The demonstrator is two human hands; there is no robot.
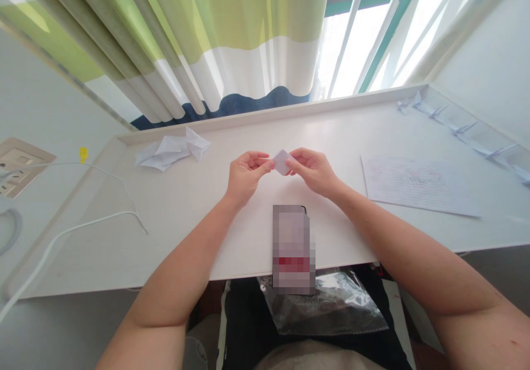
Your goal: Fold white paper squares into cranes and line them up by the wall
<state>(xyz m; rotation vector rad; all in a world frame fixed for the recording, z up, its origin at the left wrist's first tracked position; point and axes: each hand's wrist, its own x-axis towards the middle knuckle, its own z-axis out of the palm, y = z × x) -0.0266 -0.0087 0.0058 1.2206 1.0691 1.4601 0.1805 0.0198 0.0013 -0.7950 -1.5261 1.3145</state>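
Observation:
Between my two hands, above the middle of the white desk, is a small folded paper [282, 162], pale and roughly diamond-shaped. My left hand [247, 175] pinches its left corner between thumb and forefinger, the other fingers curled. From the other side my right hand [311, 169] grips it, thumb lying across the front face and fingers behind. The back of the paper is hidden from me. Just below the hands, a blurred-out phone-like rectangle [292, 246] lies over the desk's front edge.
Folded paper pieces [168, 152] lie at the back left. On the right is a written sheet [414, 185], with a row of folded paper shapes [459, 130] along the right wall. A white cable [83, 223] crosses the left side. A clear plastic bag [331, 306] rests on my lap.

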